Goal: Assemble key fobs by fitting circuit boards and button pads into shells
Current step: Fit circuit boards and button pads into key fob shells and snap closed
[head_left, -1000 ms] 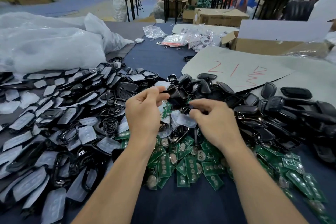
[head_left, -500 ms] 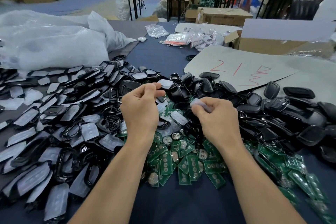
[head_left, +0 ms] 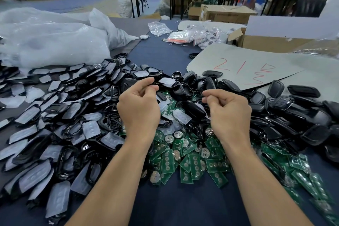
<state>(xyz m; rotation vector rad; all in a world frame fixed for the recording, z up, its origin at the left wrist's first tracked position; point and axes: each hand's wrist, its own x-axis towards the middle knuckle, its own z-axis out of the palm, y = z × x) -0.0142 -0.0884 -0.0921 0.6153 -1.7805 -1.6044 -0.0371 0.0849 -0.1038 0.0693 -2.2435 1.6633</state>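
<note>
Dark blue table (head_left: pixel 183 207) runs under both your forearms. Biggest thing on it is a heap of white plastic bags (head_left: pixel 55 42), far beyond & outboard of your left hand (head_left: pixel 139 110). Next is a grey sheet (head_left: pixel 238 68) w/ red marks, beyond your right hand (head_left: pixel 230 112), w/ a cardboard box (head_left: pixel 266 42) at its far edge.

Outboard & fwd of the left hand there's a wide spread of shells w/ pads (head_left: pixel 55 115): black frames, pale translucent pads showing, all overlapping. Outboard of the right hand is a pile of black shells (head_left: pixel 293 115), some reaching the sheet's near edge. Green circuit boards (head_left: pixel 183 161) lie under & betw. both wrists and trail off past your right forearm, many w/ round coin cells.

Your hands are apart over the middle of the heap, knuckles up.
- **Left:** fingers curled, thumb & index tips close together. A padded shell (head_left: pixel 167 81) sits right at those tips; can't tell if you're pinching it or only near it.
- **Right:** fingers curled in, thumb tip vs. index. Can't tell if anything's inside.

A loose button pad (head_left: pixel 181 116) lies on the heap approx. midway betw. the hands.
</note>
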